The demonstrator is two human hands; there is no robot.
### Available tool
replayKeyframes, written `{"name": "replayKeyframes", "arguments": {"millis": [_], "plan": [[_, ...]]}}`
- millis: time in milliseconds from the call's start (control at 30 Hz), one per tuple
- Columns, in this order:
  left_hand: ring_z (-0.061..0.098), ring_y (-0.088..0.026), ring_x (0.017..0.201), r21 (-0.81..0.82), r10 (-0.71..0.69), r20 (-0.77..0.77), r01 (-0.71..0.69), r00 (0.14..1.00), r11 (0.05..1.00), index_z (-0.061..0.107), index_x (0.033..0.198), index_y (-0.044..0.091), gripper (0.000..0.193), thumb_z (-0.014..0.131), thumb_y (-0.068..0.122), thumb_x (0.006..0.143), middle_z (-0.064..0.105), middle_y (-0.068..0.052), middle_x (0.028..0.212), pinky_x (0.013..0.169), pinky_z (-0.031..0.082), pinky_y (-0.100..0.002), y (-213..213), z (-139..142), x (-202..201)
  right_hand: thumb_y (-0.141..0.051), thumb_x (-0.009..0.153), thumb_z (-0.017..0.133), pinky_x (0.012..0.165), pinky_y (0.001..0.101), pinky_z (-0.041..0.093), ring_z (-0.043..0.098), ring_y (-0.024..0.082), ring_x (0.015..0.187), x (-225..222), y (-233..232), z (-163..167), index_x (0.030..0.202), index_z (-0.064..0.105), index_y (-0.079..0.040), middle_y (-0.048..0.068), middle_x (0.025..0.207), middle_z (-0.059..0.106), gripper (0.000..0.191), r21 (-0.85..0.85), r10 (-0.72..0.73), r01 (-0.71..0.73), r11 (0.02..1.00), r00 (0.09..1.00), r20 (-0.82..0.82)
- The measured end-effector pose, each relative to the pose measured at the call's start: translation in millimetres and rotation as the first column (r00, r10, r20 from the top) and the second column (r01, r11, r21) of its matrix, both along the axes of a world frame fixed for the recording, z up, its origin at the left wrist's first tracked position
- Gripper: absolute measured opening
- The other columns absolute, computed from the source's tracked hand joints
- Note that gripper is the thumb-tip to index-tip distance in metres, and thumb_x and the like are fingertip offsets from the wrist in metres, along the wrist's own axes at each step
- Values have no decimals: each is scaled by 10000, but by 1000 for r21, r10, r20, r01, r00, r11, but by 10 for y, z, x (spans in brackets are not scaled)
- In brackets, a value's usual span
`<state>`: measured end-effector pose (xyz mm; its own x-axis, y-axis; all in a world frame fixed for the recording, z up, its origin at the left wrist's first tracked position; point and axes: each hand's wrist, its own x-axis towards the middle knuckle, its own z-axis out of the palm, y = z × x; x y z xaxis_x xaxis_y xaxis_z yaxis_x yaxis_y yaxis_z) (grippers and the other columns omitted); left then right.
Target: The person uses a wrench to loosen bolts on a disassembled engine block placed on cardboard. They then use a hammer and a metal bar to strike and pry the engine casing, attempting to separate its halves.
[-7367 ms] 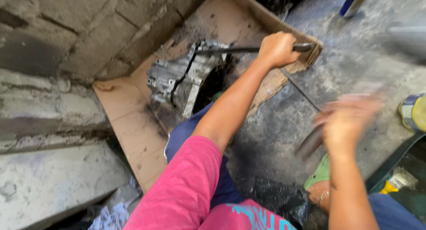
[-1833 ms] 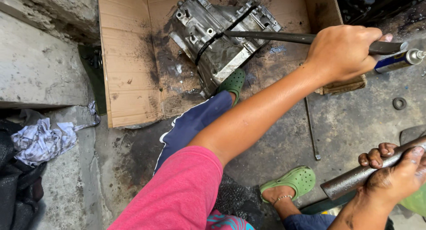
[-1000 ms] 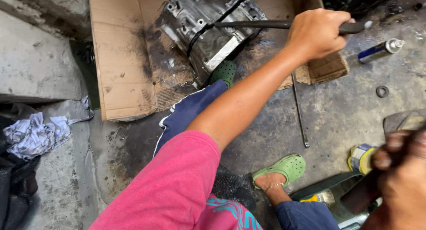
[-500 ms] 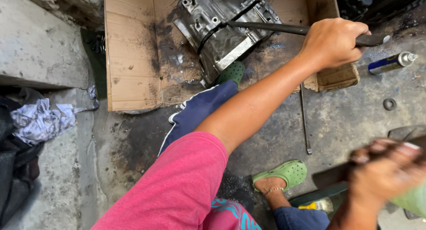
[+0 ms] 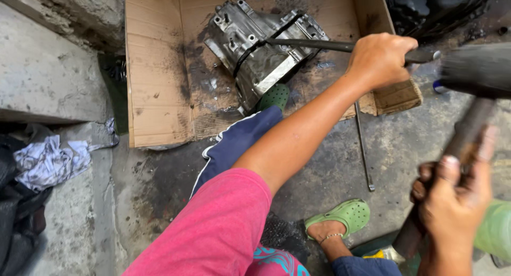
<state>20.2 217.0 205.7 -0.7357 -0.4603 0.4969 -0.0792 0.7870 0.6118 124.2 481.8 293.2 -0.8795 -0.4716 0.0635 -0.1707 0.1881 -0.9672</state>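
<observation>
A grey, oily metal casing [image 5: 261, 58] lies on a flattened cardboard box [image 5: 154, 73]. My left hand [image 5: 380, 58], at the end of a pink-sleeved arm, grips a long dark metal bar [image 5: 314, 44] whose far tip rests against the casing. My right hand [image 5: 452, 201] is closed round the handle of a hammer [image 5: 468, 127] at the lower right. The hammer's head [image 5: 474, 68] is blurred with motion and hangs close to the near end of the bar, just right of my left hand.
A thin metal rod [image 5: 363, 145] lies on the dark concrete floor. One green clog [image 5: 340, 217] is on a foot below it, another [image 5: 274, 95] beside the casing. A crumpled rag [image 5: 48, 159] and a concrete step [image 5: 42, 68] are at left. Dark machinery fills the top right.
My right hand has swung the hammer up from the lower right, so its head now sits near the bar's end. My left hand still holds the bar on the casing.
</observation>
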Motion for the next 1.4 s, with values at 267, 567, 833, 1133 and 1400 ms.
{"name": "replayKeyframes", "arguments": {"millis": [267, 567, 833, 1133, 1400], "plan": [[727, -315, 734, -69, 36, -184, -50, 982, 996, 760, 867, 205, 370, 756, 272, 503, 741, -77, 737, 617, 553, -463, 8, -77, 29, -278, 1109, 427, 550, 332, 442, 571, 149, 721, -355, 401, -426, 1404, 398, -186, 35, 879, 554, 310, -585, -47, 427, 689, 833, 552], [718, -320, 751, 1, 20, -74, -20, 997, 1000, 735, 775, 195, 182, 780, 312, 642, 737, -69, 734, 662, 544, -487, 15, 37, 107, -144, 1184, 481, 565, 283, 434, 505, 116, 689, -11, 96, -137, 1625, 243, -238, 32, 869, 518, 510, -426, -194, 234, 874, 972, 136], [721, -322, 766, -8, -41, -92, 41, 995, 999, 717, 801, 155, 242, 780, 365, 699, 738, -80, 738, 671, 545, -487, -72, 61, 216, -79, 1239, 476, 550, 267, 417, 458, 115, 645, -107, 395, -251, 1742, 152, -282, 49, 862, 504, 632, -19, 15, -14, 1000, 999, 46], [722, -270, 604, 0, -15, 7, 15, 1000, 1000, 725, 673, 252, 224, 600, 411, 767, 711, -44, 621, 552, 543, -438, 71, 329, 184, -106, 1260, 443, 591, 298, 425, 487, 131, 693, -140, 433, -208, 1635, 267, -203, 36, 875, 465, 426, -192, -138, 161, 968, 982, 127], [711, -305, 627, 0, 42, -129, -43, 991, 999, 705, 609, 219, 486, 523, 585, 872, 720, -62, 658, 575, 529, -473, 229, 32, 423, -249, 1251, 401, 581, 320, 406, 430, 149, 613, -521, 788, -467, 1138, 424, -27, 68, 838, 470, 251, -215, -86, 112, 970, 988, 128]]}}
